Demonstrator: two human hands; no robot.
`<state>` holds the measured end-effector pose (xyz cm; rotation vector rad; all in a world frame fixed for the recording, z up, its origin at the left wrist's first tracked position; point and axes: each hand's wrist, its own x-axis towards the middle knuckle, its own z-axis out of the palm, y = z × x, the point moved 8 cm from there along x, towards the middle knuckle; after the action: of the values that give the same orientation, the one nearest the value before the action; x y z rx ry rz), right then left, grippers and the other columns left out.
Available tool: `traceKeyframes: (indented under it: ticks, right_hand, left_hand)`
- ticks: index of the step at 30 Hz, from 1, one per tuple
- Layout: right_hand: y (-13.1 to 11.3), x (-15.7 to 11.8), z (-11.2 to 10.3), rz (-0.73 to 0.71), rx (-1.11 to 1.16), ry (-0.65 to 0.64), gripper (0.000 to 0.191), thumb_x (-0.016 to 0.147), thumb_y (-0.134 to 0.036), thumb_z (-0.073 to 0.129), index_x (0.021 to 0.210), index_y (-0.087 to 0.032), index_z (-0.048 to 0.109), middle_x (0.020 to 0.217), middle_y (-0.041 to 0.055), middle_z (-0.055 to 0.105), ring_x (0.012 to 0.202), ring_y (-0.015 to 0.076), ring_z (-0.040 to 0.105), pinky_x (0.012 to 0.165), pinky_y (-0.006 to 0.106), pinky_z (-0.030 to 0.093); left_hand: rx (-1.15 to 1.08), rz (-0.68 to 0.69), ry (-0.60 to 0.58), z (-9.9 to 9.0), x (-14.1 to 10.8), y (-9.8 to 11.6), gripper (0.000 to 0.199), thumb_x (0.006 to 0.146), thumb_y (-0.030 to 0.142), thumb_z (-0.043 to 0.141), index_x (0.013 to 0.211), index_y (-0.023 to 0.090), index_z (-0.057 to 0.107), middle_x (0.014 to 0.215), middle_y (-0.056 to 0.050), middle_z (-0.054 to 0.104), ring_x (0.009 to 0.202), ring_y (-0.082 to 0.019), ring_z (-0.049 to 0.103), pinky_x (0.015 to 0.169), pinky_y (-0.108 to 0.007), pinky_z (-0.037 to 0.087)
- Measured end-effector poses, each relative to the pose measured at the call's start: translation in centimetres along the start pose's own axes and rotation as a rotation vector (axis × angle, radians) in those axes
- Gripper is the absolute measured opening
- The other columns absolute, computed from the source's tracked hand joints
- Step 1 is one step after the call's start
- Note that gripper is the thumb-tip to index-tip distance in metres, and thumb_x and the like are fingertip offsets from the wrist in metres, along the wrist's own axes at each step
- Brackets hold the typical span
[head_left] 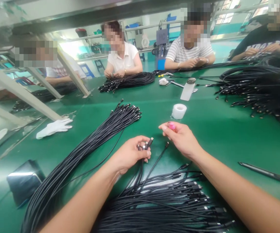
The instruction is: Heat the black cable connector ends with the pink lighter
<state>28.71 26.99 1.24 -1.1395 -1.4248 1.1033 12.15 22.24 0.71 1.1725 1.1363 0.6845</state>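
My left hand (134, 150) is closed around several black cables, whose plug ends (146, 145) stick up between thumb and fingers. To its right, my right hand (179, 134) is raised over the table with its fingertips pinched together. A small pink thing (171, 125) shows at those fingers; whether it is worn or held I cannot make out. Between the hands lies a single cable plug (166, 145), apart from both. Below my hands a loose pile of black cables (154, 207) spreads out, its plugs pointing right.
A long cable bundle (88, 145) curves along the left of the green table (213, 136). A white tape roll (179, 111), a bottle (188, 89), a white glove (54, 128), a dark box (25, 181) and a black pen (266, 172) lie around. Several people handle cables opposite.
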Motion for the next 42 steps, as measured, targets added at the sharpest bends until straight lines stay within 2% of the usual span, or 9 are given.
traceKeyframes:
  ticks: [5,9,16,20,23,26,32,37,42]
  right_hand:
    - [0.2,-0.8,2.3,0.115,-0.039,-0.189,0.023,0.092,-0.039,0.054,0.088,-0.016,0.059,0.083,0.0058,0.067,0.066,0.0138,0.062,0.062,0.027,0.053]
    - [0.5,-2.0,3.9,0.188,-0.149,-0.352,0.02,0.095,-0.032,0.047,0.081,-0.019,0.05,0.083,0.0058,0.068,0.073,0.0148,0.068,0.069,0.028,0.057]
    - [1.9,-5.3,5.5,0.465,-0.162,-0.714,0.026,0.093,-0.045,0.051,0.087,-0.021,0.047,0.072,0.0005,0.065,0.037,0.0125,0.058,0.029,0.021,0.041]
    - [2.3,-3.8,5.7,0.352,0.212,-0.533,0.029,0.084,-0.043,0.066,0.083,-0.017,0.052,0.07,-0.0007,0.061,0.044,0.0073,0.053,0.038,0.018,0.041]
    - [3.3,-2.7,5.1,0.339,0.494,-0.341,0.03,0.077,-0.039,0.074,0.082,-0.016,0.056,0.068,-0.0029,0.055,0.044,0.0038,0.041,0.037,0.017,0.026]
    - [3.7,-2.4,4.9,0.372,0.59,-0.279,0.031,0.076,-0.04,0.075,0.087,-0.015,0.061,0.068,-0.0034,0.053,0.044,0.0033,0.035,0.038,0.018,0.018]
    - [3.4,-2.9,5.3,0.352,0.451,-0.375,0.036,0.079,-0.049,0.071,0.077,-0.015,0.061,0.051,-0.0065,0.044,0.041,0.0045,0.027,0.04,0.021,0.013]
    - [2.8,-3.2,5.8,0.247,0.357,-0.495,0.034,0.078,-0.046,0.074,0.081,-0.013,0.065,0.073,0.0008,0.06,0.047,0.004,0.034,0.042,0.021,0.02]
    - [2.7,-3.3,5.7,0.239,0.338,-0.509,0.032,0.078,-0.044,0.075,0.083,-0.013,0.068,0.069,0.0001,0.059,0.047,0.0045,0.034,0.043,0.021,0.021]
  left_hand:
    - [-0.129,-0.117,-0.049,-0.6,-0.3,-0.4,0.052,0.059,0.004,0.078,0.105,0.015,0.054,0.082,0.0,0.061,0.067,-0.012,0.063,0.07,-0.03,0.053]
    - [-0.155,-0.146,-0.134,-0.5,-0.5,-0.5,0.052,0.059,0.003,0.078,0.104,0.014,0.055,0.085,-0.002,0.064,0.075,-0.014,0.066,0.075,-0.03,0.052]
    - [-0.181,-0.156,-0.246,-0.3,-0.7,-0.7,0.045,0.06,0.008,0.081,0.098,0.013,0.058,0.087,-0.002,0.062,0.075,-0.017,0.067,0.074,-0.035,0.053]
    - [-0.143,-0.143,-0.228,-0.3,-0.4,-1.2,0.04,0.059,0.011,0.082,0.092,0.012,0.058,0.082,-0.001,0.062,0.068,-0.014,0.065,0.071,-0.033,0.053]
    - [-0.089,-0.14,-0.185,-0.5,-0.1,-1.6,0.039,0.057,0.011,0.083,0.088,0.013,0.059,0.076,0.001,0.061,0.063,-0.012,0.062,0.067,-0.03,0.052]
    - [-0.05,-0.152,-0.161,-0.5,0.1,-1.8,0.039,0.055,0.011,0.084,0.086,0.013,0.059,0.07,0.002,0.06,0.061,-0.01,0.058,0.063,-0.026,0.05]
    - [-0.025,-0.147,-0.136,-0.3,0.2,-1.6,0.038,0.054,0.011,0.083,0.084,0.013,0.06,0.07,0.003,0.059,0.062,-0.009,0.054,0.062,-0.025,0.046]
    - [-0.021,-0.137,-0.088,-0.3,0.0,-1.4,0.035,0.052,0.009,0.082,0.077,0.014,0.056,0.07,0.003,0.059,0.064,-0.009,0.052,0.063,-0.024,0.043]
    - [-0.02,-0.134,-0.075,-0.1,-0.1,-1.3,0.036,0.051,0.007,0.081,0.075,0.015,0.055,0.065,0.005,0.057,0.061,-0.008,0.05,0.062,-0.023,0.04]
